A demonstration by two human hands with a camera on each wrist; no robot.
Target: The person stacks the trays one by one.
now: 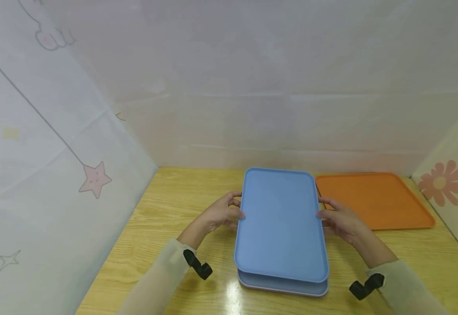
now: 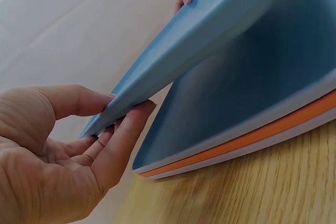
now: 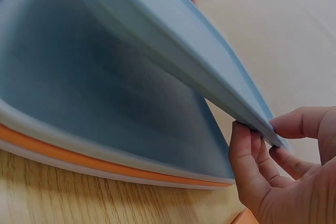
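A light blue rectangular tray (image 1: 281, 223) is held up by both hands, tilted above a stack of trays. My left hand (image 1: 223, 212) pinches its left long edge, thumb on top and fingers beneath. On the opposite edge my right hand (image 1: 341, 218) grips the same way. Beneath it, in the left wrist view, lies another blue tray (image 2: 231, 82) on top of the stack, apart from the raised one along the near side. An orange tray (image 2: 283, 127) and a pale tray (image 2: 252, 153) show as thin rims under that.
A separate orange tray (image 1: 375, 199) lies flat at the back right of the wooden table (image 1: 166, 205). Pale printed sheets (image 1: 252, 87) rise behind the table and at both sides. Each sleeve carries a small black wrist device (image 1: 198, 264).
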